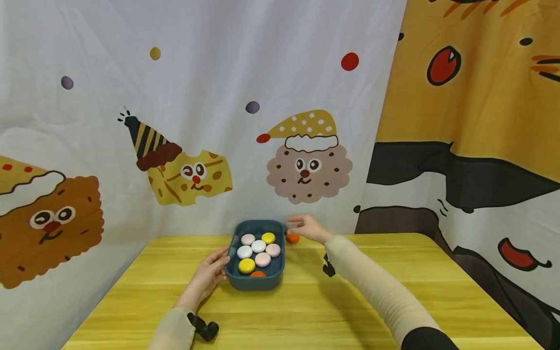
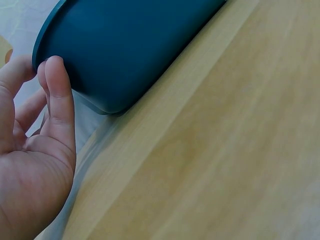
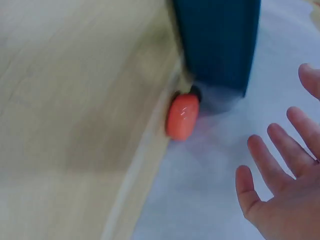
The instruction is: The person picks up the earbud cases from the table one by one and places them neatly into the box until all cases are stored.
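A dark blue rectangular container sits near the table's far edge, holding several smooth round pieces in white, pink, yellow and orange. My left hand pinches its left rim between thumb and fingers; the left wrist view shows this grip. Just right of the container, an orange rounded piece lies on the table with something black beside it. My right hand hovers above that orange piece, and in the right wrist view the hand has its fingers spread, apart from the piece and holding nothing.
The yellow wood-grain table ends just behind the container. A white curtain with cartoon prints hangs along that far edge. Dark wrist mounts sit on both forearms.
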Demonstrator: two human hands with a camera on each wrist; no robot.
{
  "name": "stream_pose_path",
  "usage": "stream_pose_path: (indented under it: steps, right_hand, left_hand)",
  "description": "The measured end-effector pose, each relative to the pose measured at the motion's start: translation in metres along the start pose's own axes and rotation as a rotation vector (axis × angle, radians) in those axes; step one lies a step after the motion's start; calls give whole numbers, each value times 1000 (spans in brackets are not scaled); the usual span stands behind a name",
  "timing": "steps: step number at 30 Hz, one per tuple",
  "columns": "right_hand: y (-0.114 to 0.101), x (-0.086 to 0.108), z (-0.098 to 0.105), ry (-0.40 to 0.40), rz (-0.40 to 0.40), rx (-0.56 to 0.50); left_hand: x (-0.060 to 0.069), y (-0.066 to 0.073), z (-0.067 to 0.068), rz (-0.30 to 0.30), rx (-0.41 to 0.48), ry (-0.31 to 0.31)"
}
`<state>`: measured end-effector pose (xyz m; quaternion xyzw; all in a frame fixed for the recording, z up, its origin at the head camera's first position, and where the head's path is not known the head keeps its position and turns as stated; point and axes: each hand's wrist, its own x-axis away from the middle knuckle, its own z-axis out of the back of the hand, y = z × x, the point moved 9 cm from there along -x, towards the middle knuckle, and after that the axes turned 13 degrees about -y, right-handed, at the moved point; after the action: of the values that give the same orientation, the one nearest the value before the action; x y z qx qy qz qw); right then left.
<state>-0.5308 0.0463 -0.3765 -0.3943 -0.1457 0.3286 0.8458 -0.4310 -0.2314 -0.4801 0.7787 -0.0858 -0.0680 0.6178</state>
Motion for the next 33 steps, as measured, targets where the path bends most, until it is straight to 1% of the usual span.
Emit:
stream_pose_path:
  steps: [4, 9, 12, 17, 21, 27, 33]
  right_hand:
    - [20, -1, 3, 55, -39, -15]
    - [38, -5, 2, 99, -68, -47]
    - [47, -11, 0, 125, -78, -44]
    - [54, -18, -7, 131, -98, -53]
    - [57, -20, -13, 129, -114, -14]
    - [65, -22, -15, 162, -124, 42]
    - [68, -25, -15, 164, -148, 67]
  left_hand:
    - [1, 0, 2, 4, -8, 10]
    - [1, 1, 5, 13, -13, 25]
    - [2, 1, 6, 13, -6, 33]
    - [2, 1, 7, 5, -6, 33]
    - [2, -1, 4, 1, -12, 28]
    - [2, -1, 0, -7, 0, 11]
    - [0, 0, 0, -5, 7, 3]
